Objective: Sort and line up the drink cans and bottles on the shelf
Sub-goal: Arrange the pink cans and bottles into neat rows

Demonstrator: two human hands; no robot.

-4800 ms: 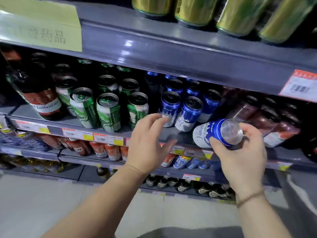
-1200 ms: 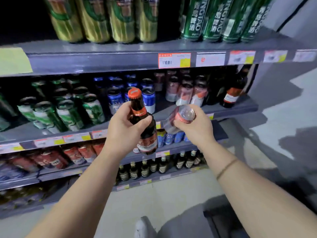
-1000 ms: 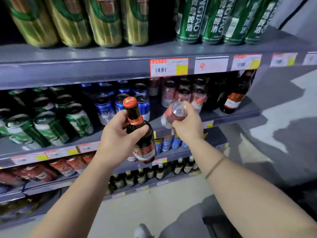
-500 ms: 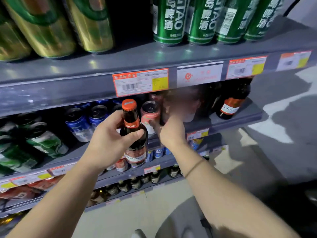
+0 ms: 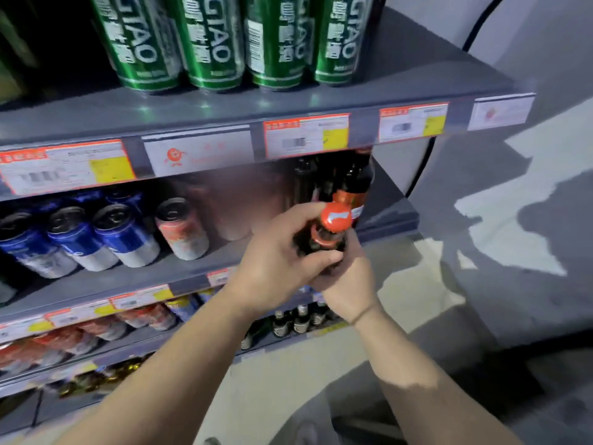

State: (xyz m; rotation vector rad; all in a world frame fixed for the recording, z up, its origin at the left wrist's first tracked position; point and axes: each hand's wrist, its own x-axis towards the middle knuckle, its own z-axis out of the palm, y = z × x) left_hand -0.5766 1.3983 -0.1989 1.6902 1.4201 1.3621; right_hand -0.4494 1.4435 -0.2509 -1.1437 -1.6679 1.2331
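Observation:
A dark beer bottle with an orange cap (image 5: pixel 333 220) is upright in front of the middle shelf (image 5: pixel 192 271), near its right end. My left hand (image 5: pixel 276 258) is wrapped around its body. My right hand (image 5: pixel 349 277) grips it from below and from the right. Behind it stand more dark bottles (image 5: pixel 349 184). A pink and white can (image 5: pixel 183 229) stands on the shelf left of the bottle, beside several blue cans (image 5: pixel 125 232). The cans further back are blurred.
Tall green cans (image 5: pixel 211 40) line the top shelf above price tags (image 5: pixel 305 136). Lower shelves hold red cans (image 5: pixel 106 326) and small bottles (image 5: pixel 298 319). The shelf ends at the right, where grey floor (image 5: pixel 481 252) lies.
My right hand has set the pink can on the shelf and come onto the bottle. The bottle has moved right, toward the dark bottles. My view has shifted right and closer.

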